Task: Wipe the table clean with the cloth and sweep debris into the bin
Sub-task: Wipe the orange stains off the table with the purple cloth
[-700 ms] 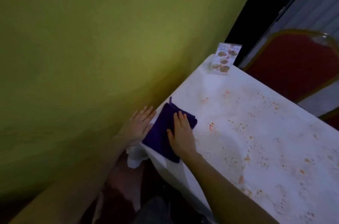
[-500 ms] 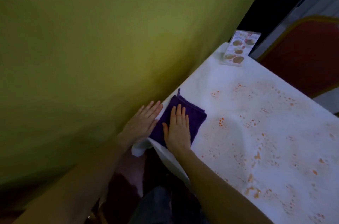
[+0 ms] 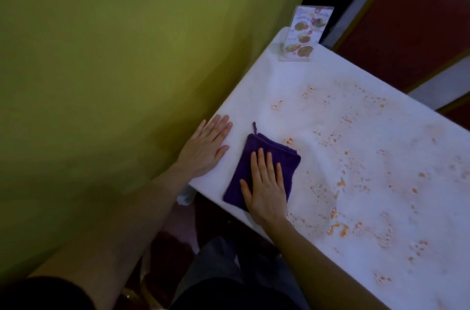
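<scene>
A folded purple cloth (image 3: 273,154) lies near the left corner of the white table (image 3: 279,96). My right hand (image 3: 265,186) presses flat on the cloth with straight fingers. My left hand (image 3: 207,147) rests flat on the bare tabletop just left of the cloth, by the table's edge. Orange stains and crumbs (image 3: 338,182) are scattered over the table to the right of the cloth. No bin is in view.
A yellow-green wall (image 3: 127,68) runs along the table's left side. A clear menu stand (image 3: 304,33) sits at the far corner. A red chair with a gold frame (image 3: 412,25) stands behind the table. My legs are below the near edge.
My right hand has slid the cloth to the right, away from the table's corner and toward the stains. My left hand now lies flat on the tabletop, apart from the cloth.
</scene>
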A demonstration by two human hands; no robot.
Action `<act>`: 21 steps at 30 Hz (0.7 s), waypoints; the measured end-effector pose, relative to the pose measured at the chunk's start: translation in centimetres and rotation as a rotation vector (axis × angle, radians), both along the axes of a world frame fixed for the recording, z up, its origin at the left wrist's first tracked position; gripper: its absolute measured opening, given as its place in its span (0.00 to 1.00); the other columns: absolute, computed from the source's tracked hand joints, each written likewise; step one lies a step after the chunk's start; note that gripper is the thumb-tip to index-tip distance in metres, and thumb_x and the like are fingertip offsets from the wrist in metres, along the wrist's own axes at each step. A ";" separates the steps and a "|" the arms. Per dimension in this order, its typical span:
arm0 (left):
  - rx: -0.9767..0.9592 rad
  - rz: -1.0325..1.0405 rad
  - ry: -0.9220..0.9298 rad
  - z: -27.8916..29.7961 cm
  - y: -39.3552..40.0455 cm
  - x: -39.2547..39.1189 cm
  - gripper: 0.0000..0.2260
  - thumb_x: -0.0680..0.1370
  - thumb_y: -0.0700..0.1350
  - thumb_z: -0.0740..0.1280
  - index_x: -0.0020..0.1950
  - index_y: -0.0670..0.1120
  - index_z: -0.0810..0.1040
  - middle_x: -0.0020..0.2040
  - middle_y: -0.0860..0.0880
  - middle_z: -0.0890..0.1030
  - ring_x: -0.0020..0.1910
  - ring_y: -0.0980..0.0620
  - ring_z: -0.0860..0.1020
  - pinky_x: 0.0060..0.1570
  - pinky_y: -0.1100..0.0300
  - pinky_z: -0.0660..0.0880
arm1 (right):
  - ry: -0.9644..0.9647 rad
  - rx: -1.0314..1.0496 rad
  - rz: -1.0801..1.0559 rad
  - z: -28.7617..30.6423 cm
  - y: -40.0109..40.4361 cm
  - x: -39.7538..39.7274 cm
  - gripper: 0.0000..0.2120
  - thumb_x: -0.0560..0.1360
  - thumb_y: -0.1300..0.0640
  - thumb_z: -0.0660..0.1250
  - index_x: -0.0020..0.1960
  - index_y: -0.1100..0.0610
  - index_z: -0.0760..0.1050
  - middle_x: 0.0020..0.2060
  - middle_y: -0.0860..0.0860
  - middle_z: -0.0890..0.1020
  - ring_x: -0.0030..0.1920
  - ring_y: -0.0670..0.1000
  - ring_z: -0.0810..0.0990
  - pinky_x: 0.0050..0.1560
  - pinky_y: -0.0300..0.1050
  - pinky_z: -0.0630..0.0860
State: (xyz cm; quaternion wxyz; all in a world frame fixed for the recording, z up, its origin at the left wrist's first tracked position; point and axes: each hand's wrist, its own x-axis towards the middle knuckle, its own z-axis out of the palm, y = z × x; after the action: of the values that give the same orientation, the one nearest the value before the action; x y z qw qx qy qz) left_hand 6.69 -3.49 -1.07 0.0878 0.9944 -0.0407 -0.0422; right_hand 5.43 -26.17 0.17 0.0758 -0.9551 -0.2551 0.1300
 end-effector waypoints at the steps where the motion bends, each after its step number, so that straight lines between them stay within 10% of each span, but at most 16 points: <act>1: 0.012 -0.008 0.004 0.0 -0.5 0.5 0.28 0.84 0.56 0.45 0.81 0.44 0.55 0.81 0.46 0.55 0.80 0.47 0.53 0.78 0.46 0.54 | 0.004 -0.013 -0.024 0.0 -1.2 0.0 0.34 0.81 0.37 0.42 0.81 0.52 0.41 0.80 0.50 0.42 0.80 0.52 0.40 0.77 0.50 0.34; 8: 0.053 0.022 -0.034 -0.8 -0.7 0.9 0.28 0.84 0.55 0.46 0.81 0.43 0.55 0.81 0.45 0.55 0.80 0.47 0.54 0.78 0.45 0.53 | -0.037 -0.066 -0.197 -0.1 -6.0 3.8 0.41 0.78 0.29 0.40 0.81 0.54 0.47 0.80 0.54 0.51 0.80 0.56 0.46 0.78 0.61 0.46; 12: 0.048 0.026 -0.052 -1.3 -0.7 0.9 0.28 0.84 0.55 0.46 0.81 0.43 0.53 0.82 0.45 0.53 0.81 0.48 0.52 0.78 0.46 0.52 | -0.024 -0.084 -0.287 -0.1 -3.2 7.4 0.48 0.73 0.24 0.43 0.81 0.54 0.42 0.80 0.54 0.45 0.80 0.57 0.42 0.77 0.60 0.37; 21: 0.031 0.028 -0.062 -1.0 -0.5 1.1 0.28 0.84 0.54 0.47 0.81 0.43 0.54 0.81 0.45 0.55 0.81 0.48 0.53 0.77 0.45 0.55 | -0.056 -0.014 -0.006 -0.5 -0.6 1.3 0.34 0.80 0.38 0.50 0.81 0.51 0.48 0.81 0.52 0.50 0.80 0.57 0.47 0.78 0.61 0.46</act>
State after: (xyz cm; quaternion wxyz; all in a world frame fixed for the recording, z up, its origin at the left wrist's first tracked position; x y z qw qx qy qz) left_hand 7.74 -4.03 -2.05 0.0717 0.9970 -0.0286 -0.0107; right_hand 6.71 -26.79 -0.35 0.0623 -0.9596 -0.2536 0.1047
